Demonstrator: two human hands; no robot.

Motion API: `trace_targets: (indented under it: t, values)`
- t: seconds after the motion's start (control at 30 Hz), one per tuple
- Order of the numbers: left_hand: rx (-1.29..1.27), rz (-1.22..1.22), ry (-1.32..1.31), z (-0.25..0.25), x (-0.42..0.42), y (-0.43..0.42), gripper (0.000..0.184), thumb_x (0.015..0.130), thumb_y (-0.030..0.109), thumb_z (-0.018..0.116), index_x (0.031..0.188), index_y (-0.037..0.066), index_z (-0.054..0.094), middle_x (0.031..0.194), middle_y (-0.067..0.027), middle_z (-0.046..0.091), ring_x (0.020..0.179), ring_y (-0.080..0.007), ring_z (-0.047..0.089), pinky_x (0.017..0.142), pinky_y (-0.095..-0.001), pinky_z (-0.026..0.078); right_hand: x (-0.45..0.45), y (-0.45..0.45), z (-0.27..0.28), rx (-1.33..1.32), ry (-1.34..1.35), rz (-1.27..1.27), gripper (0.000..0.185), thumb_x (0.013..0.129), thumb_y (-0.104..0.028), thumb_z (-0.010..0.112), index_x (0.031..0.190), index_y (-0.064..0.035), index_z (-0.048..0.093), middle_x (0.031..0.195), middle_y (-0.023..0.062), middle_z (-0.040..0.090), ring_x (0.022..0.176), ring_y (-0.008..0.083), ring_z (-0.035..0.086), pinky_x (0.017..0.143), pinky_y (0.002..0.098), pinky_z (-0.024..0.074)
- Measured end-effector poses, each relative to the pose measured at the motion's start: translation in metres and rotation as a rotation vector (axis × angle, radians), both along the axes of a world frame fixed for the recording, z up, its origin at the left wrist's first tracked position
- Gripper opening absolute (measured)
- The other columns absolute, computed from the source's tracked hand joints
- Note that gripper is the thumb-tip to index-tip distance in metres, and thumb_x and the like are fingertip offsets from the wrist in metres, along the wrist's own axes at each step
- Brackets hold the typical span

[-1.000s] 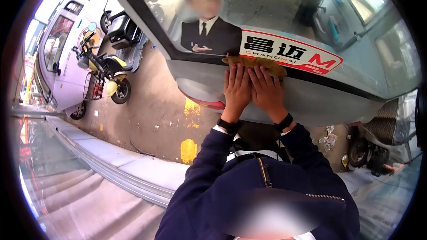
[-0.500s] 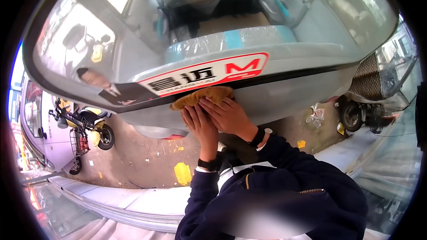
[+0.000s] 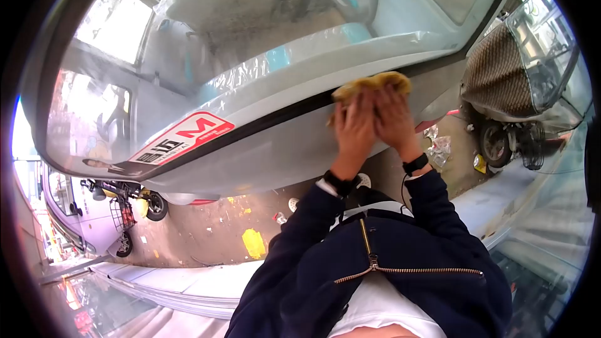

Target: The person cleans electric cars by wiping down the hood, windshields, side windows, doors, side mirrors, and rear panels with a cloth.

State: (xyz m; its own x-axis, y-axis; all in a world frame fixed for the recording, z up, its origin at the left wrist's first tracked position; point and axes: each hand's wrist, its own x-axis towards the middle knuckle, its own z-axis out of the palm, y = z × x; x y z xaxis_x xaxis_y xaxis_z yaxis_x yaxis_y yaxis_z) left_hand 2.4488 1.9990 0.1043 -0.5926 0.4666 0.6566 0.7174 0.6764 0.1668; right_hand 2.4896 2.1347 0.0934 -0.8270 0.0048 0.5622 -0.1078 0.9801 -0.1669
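Note:
A folded yellow-brown cloth (image 3: pixel 373 82) lies against the grey vehicle panel (image 3: pixel 275 147), at the black trim strip (image 3: pixel 282 111) under a large window. My left hand (image 3: pixel 354 126) presses the left part of the cloth, fingers pointing up and bent over it. Close beside it, my right hand (image 3: pixel 394 117) holds the cloth's right part, the thumbs nearly touching. The fingertips are partly lost in the cloth's folds. A sticker with a red M (image 3: pixel 188 134) sits on the glass, left of both hands.
Through the window glass (image 3: pixel 250 19) shows a plastic-covered seat (image 3: pixel 275 59). At right stands a three-wheeler with a woven cover (image 3: pixel 501 69); at left, a yellow motorbike (image 3: pixel 147 203) and a pale purple van (image 3: pixel 69 213). Litter (image 3: pixel 440 150) lies on the ground. A white ledge (image 3: pixel 181 285) runs behind me.
Both hands have slid the cloth to the right along the panel, away from the sticker, and slightly upward. My view has shifted right too, so the sticker now appears farther left.

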Motion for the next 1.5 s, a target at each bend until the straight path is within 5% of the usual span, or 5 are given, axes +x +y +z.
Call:
trace_targets:
  t: [0.33, 0.8, 1.0, 1.23, 1.5]
  values:
    - [-0.032, -0.095, 0.146, 0.004, 0.004, 0.044, 0.045, 0.083, 0.019, 0.055, 0.127, 0.010, 0.057, 0.137, -0.0033, 0.052, 0.132, -0.0186, 0.041, 0.107, -0.0420, 0.035, 0.019, 0.034, 0.001, -0.095, 0.175, 0.027, 0.057, 0.088, -0.027, 0.054, 0.135, 0.0027, 0.042, 0.139, 0.0203, 0.042, 0.132, 0.0436, 0.036, 0.111, 0.0557, 0.0224]
    - [-0.140, 0.411, -0.007, 0.020, 0.052, -0.027, 0.039, 0.077, 0.012, 0.057, 0.113, 0.000, 0.064, 0.133, -0.0121, 0.054, 0.129, -0.0246, 0.043, 0.105, -0.0388, 0.039, -0.003, -0.045, -0.034, 0.193, 0.160, 0.182, 0.050, 0.096, -0.039, 0.041, 0.135, -0.0087, 0.048, 0.141, 0.0067, 0.045, 0.137, 0.0268, 0.035, 0.115, 0.0506, 0.0138]
    - [-0.166, 0.152, 0.043, 0.029, 0.037, 0.018, 0.039, 0.076, 0.011, 0.056, 0.111, -0.004, 0.064, 0.126, -0.0171, 0.058, 0.126, -0.0245, 0.045, 0.103, -0.0366, 0.040, -0.004, 0.009, -0.016, 0.178, 0.182, 0.090, 0.040, 0.097, -0.032, 0.039, 0.125, -0.0102, 0.057, 0.131, 0.0063, 0.053, 0.132, 0.0234, 0.042, 0.112, 0.0462, 0.0268]
    - [-0.281, -0.226, 0.304, 0.028, 0.013, 0.132, 0.041, 0.075, 0.014, 0.056, 0.108, -0.008, 0.063, 0.123, -0.0195, 0.059, 0.118, -0.0259, 0.048, 0.103, -0.0359, 0.039, 0.015, 0.120, -0.013, 0.145, 0.259, -0.306, 0.039, 0.087, -0.027, 0.058, 0.121, -0.0086, 0.052, 0.122, 0.0067, 0.052, 0.119, 0.0265, 0.046, 0.107, 0.0483, 0.0344]
    - [-0.212, -0.426, 0.087, 0.037, 0.020, 0.148, 0.039, 0.075, 0.013, 0.054, 0.108, -0.005, 0.065, 0.124, -0.0141, 0.060, 0.118, -0.0235, 0.051, 0.104, -0.0331, 0.037, 0.036, 0.116, 0.006, 0.086, 0.171, -0.553, 0.027, 0.081, -0.024, 0.057, 0.104, -0.0090, 0.051, 0.103, 0.0097, 0.054, 0.096, 0.0281, 0.051, 0.080, 0.0410, 0.0371]
